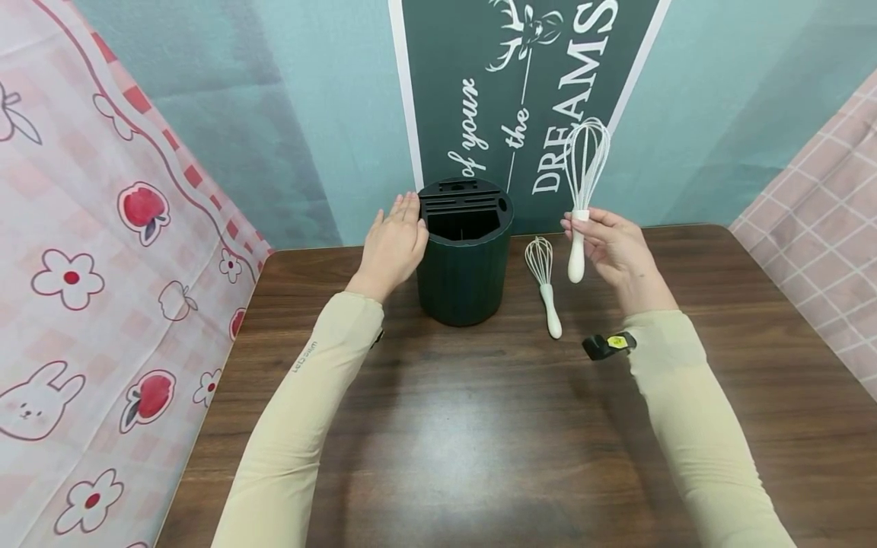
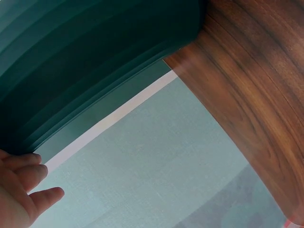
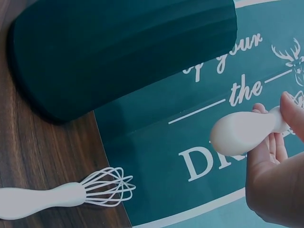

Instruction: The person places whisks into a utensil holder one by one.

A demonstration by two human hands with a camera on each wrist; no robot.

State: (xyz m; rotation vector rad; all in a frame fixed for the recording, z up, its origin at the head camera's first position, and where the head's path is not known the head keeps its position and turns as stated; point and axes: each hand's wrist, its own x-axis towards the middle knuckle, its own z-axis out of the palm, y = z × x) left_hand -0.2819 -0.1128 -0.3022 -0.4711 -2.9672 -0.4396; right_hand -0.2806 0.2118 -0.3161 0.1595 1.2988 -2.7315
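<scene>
The larger white balloon whisk, with a smooth bulbous handle and looped white wires, is in the right hand, pinched between thumb and fingers near the collar where handle meets wires. It is held clear of the worktop, nearly upright, with the wires above the hand and the handle end below.

Left of that hand and nearer the person, a smaller white whisk with pale wires and a rounded handle lies on the brown wood-grain worktop, its wires pointing away from the person. Farther left stands a dark green, ribbed cylindrical container with a slotted black top and one large opening, apart from both whisks. The left hand lies against the container's left upper edge, fingers extended, gripping nothing.

The step in hand looks like holding the larger whisk up while the left hand steadies the container. Carrying it over to the container would call for a leftward reach past the smaller whisk, a secure pinch and the handle end clearing the rim.

Behind both hands hangs a dark green printed panel with white lettering.
</scene>
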